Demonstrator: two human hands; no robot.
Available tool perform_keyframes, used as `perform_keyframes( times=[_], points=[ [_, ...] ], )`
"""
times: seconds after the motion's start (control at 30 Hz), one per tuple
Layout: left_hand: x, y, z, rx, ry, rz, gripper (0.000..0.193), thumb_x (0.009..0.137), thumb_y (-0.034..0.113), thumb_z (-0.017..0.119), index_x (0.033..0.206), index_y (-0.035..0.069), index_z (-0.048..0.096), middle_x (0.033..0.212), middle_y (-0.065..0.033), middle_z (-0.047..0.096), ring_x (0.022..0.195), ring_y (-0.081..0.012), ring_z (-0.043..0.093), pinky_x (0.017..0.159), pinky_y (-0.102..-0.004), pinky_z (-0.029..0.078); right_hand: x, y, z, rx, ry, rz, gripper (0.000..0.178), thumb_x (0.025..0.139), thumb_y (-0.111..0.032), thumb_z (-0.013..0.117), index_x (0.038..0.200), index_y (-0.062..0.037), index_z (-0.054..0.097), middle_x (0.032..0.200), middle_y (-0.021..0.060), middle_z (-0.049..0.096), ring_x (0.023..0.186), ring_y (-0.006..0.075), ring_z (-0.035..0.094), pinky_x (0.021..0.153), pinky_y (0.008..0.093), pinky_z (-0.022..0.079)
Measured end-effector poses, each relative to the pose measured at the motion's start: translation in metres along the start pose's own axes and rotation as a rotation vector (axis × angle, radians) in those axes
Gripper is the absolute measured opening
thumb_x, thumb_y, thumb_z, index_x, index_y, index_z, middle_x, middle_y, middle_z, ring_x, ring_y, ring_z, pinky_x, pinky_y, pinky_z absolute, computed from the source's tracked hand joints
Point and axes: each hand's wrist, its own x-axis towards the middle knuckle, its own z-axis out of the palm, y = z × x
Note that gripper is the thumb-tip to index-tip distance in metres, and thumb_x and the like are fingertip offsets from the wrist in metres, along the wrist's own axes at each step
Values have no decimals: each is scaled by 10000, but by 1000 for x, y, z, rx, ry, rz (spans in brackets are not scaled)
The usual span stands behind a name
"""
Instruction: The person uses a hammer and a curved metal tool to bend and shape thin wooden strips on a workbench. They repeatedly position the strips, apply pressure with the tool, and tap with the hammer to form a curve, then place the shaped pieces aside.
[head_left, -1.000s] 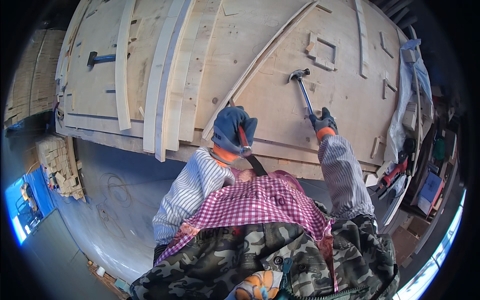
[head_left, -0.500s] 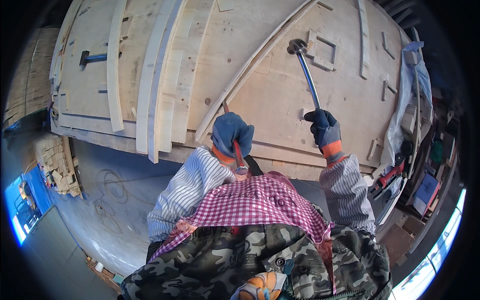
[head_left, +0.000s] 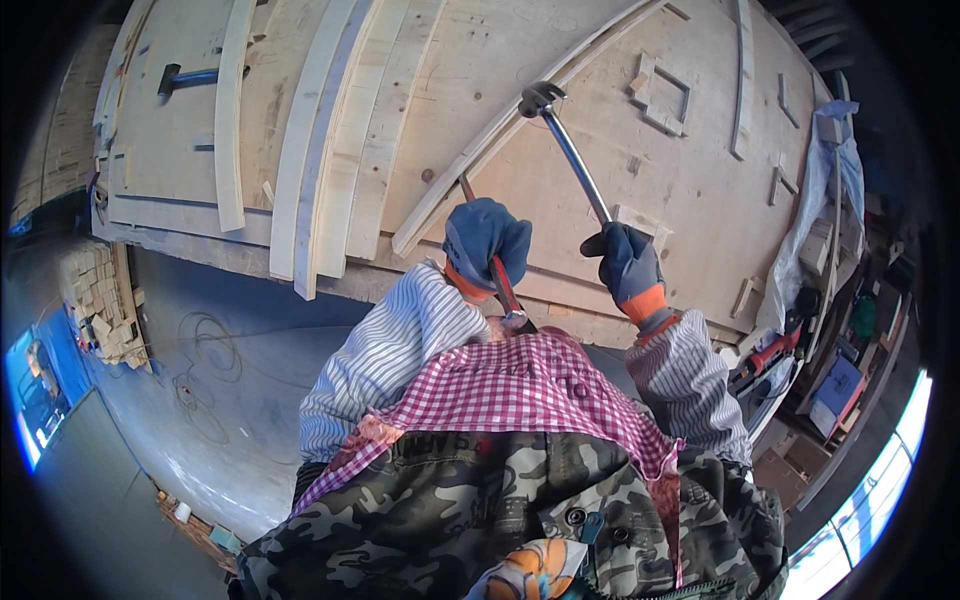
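My left hand (head_left: 487, 243), in a blue-grey glove with an orange cuff, is closed around a red bar (head_left: 505, 287). The bar's far end meets the edge of a long narrow wooden strip (head_left: 520, 122) lying slanted on a large plywood panel (head_left: 560, 200). Its near end, greyish, points back toward my checked apron. My right hand (head_left: 628, 268), gloved the same way, grips the handle of a claw hammer (head_left: 575, 152). The hammer's dark head is raised over the slanted strip, ahead of my left hand.
Several long boards (head_left: 318, 150) lie side by side on the panel's left. A second hammer (head_left: 190, 78) rests farther left. Small wood pieces form a square frame (head_left: 660, 97) to the right. Plastic sheeting (head_left: 815, 200) hangs at the right edge; stacked wood blocks (head_left: 105, 305) stand at left.
The hammer head has swung left from beside the square frame to over the slanted strip, and my right hand has shifted left. My left hand still grips the red bar. The view has shifted slightly.
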Motion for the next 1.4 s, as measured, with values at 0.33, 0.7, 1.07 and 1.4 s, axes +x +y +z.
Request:
perform_keyframes(
  times=[0.33, 0.7, 1.07, 1.4],
  points=[
    [-2, 2, 2, 73, -62, 36, 277, 601, 40, 663, 510, 82, 404, 471, -94, 409, 407, -287, 406, 394, -362, 287, 0, 21, 31, -278, -11, -49, 370, 906, -324, 422, 835, -12, 608, 689, 111, 637, 573, 181, 573, 559, 305, 441],
    [-10, 2, 3, 40, -77, 19, 302, 614, 112, 667, 476, 83, 400, 448, -97, 394, 401, -262, 415, 391, -365, 295, -35, -13, 6, 193, 8, -289, 315, 924, -228, 412, 841, 5, 606, 637, 41, 582, 491, 55, 445, 470, 217, 361],
    [-15, -5, 1, 138, -131, 38, 265, 576, 144, 673, 472, 89, 436, 436, -85, 397, 405, -261, 431, 405, -370, 317, -16, 10, 6, -50, 23, -236, 352, 919, -291, 434, 833, -5, 618, 716, 79, 643, 553, 107, 509, 506, 243, 399],
    [-10, -4, 1, 151, -196, 75, 276, 569, 157, 673, 463, 93, 427, 435, -90, 404, 404, -258, 437, 404, -372, 311, 3, 63, 46, -193, -27, 119, 414, 900, -352, 429, 816, 3, 626, 700, 85, 651, 538, 140, 524, 517, 271, 417]
  ],
)
